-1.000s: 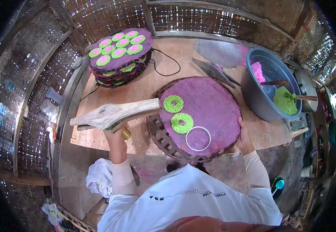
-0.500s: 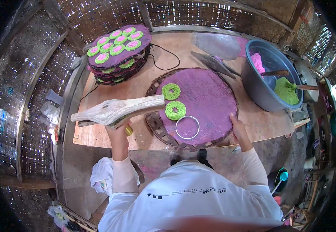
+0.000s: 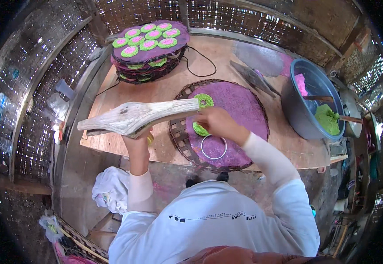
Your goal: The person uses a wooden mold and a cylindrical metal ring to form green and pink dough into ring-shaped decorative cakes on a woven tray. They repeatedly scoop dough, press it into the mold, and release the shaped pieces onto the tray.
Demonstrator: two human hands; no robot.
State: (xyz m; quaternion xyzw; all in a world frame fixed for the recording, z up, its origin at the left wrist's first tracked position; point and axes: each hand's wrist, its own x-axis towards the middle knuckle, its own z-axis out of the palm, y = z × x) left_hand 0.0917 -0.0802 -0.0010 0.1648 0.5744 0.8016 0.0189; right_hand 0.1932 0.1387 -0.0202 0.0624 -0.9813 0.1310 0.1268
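Note:
My left hand (image 3: 135, 141) is closed beneath a pale wooden lever press (image 3: 132, 116), which is held level above the table. A bit of yellow metal shows beside the fingers. Under the press's right end lies a round woven tray (image 3: 182, 143) covered by a purple sheet (image 3: 244, 114). A green ring of dough strands (image 3: 205, 100) sits on the sheet, with a second green ring (image 3: 199, 129) nearer me, partly hidden. My right hand (image 3: 218, 123) is over the rings at the press's tip, fingers curled; what they pinch is hidden. A thin white hoop (image 3: 214, 147) lies just below.
At the back left stands a stack of trays (image 3: 149, 61) bearing green rings with pink centres. A grey-blue tub (image 3: 295, 110) on the right holds pink dough (image 3: 301, 84) and green dough (image 3: 327, 119) with wooden paddles. Dark flat boards (image 3: 255, 78) and a cord (image 3: 209, 64) lie behind the tray.
My right hand has left the tray's right edge and come across to the green rings by the press's tip. The left hand still holds the press. The whole view has shifted slightly.

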